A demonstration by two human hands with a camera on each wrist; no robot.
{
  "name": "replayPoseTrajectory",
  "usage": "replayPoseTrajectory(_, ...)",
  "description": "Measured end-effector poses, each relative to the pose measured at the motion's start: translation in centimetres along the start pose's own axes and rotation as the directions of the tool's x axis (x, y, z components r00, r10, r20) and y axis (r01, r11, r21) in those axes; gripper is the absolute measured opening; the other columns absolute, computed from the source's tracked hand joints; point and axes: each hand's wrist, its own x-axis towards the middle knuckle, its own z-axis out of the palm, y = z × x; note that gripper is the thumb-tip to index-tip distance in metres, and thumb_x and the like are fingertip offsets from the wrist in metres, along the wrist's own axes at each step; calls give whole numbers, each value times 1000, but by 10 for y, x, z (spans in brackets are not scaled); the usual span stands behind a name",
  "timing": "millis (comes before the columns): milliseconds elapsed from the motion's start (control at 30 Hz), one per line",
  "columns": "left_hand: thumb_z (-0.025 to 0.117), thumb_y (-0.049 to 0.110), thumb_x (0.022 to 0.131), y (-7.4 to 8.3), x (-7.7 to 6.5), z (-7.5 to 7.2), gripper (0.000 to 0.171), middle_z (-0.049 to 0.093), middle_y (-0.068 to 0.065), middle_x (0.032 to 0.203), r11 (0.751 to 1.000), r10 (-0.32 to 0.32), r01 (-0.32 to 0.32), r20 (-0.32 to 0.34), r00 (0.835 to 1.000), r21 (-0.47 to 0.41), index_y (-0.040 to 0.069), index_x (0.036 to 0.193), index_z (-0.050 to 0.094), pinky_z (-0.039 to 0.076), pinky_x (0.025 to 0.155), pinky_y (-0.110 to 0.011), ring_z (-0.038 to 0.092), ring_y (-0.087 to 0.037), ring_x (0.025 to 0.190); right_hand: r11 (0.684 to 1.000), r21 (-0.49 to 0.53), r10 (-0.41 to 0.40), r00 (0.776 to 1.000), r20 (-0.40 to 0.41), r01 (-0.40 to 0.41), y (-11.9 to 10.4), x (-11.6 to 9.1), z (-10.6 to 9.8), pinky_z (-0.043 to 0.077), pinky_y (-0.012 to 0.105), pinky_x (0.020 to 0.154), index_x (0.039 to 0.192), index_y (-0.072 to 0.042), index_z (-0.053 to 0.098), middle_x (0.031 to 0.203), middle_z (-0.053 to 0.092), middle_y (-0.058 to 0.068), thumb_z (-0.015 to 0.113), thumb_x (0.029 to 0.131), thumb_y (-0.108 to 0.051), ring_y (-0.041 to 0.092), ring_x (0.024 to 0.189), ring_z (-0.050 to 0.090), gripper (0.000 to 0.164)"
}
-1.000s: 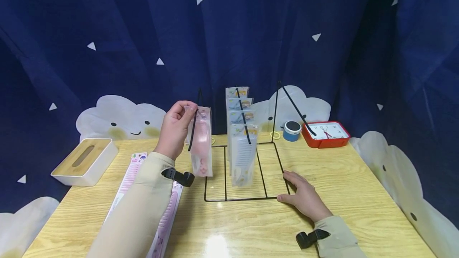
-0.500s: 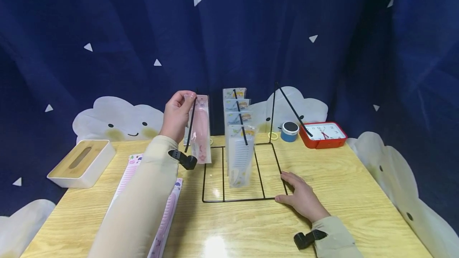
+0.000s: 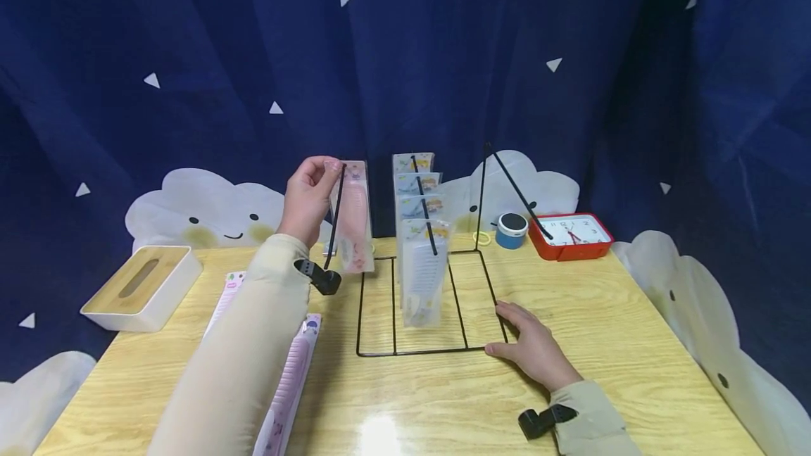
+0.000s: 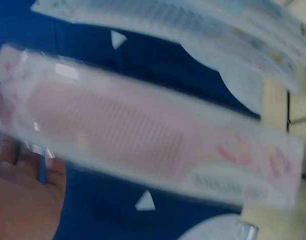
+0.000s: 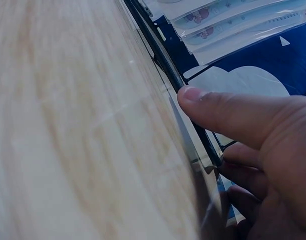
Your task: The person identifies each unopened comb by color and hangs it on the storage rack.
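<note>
My left hand (image 3: 304, 199) pinches the top of a pink comb in a clear sleeve (image 3: 353, 220), at the left prong of a black wire display rack (image 3: 437, 351). In the left wrist view, the sleeved pink comb (image 4: 112, 132) hangs down from the fingers. Several sleeved blue combs (image 3: 426, 276) hang in a row on the middle prong, while the right prong is bare. My right hand (image 3: 535, 347) holds the rack's front right corner. The right wrist view has its thumb on the wire and the other fingers (image 5: 245, 175) curled close by.
Two packs with pink combs (image 3: 291, 378) lie on the table at the left, partly under my left sleeve. A tissue box (image 3: 148, 287) stands at the left edge. Behind the rack's right side are a blue speaker (image 3: 512, 231), a yellow ring (image 3: 483, 238) and a red clock (image 3: 573, 236).
My left hand has risen slightly and moved the sleeved pink comb up and back along the left prong. The right hand has stayed on the rack's corner. The head view has shifted a little.
</note>
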Motion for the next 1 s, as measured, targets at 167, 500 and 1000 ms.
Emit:
replayPoseTrajectory(167, 62, 27, 101, -18, -4, -18, 8, 64, 7, 98, 998, -46, 47, -23, 999, 44, 20, 104, 61, 45, 78, -28, 59, -9, 91, 1000, -12, -9, 1000, -6, 9, -1, 0, 0, 28, 61, 112, 148, -1, 47, 155, 38, 23, 84, 81, -36, 45, 143, 32, 84)
replayPoseTrajectory(500, 58, 29, 103, -59, -32, -64, 33, 67, 9, 105, 963, -184, 162, 86, 979, 216, 4, 124, 56, 47, 78, -26, 61, -10, 95, 1000, -14, -26, 1000, -12, 26, -1, 0, -1, 28, 62, 111, 147, -1, 48, 155, 40, 23, 84, 81, -36, 45, 143, 32, 83)
replayPoseTrajectory(1000, 66, 22, 98, -94, -88, -104, 24, 66, -10, 109, 676, -427, 127, 245, 871, 726, 6, 115, 66, 46, 83, -40, 59, -25, 98, 1000, -3, -22, 1000, -7, 22, -1, 0, 0, 26, 63, 112, 148, 0, 47, 155, 38, 24, 84, 80, -35, 45, 143, 31, 84)
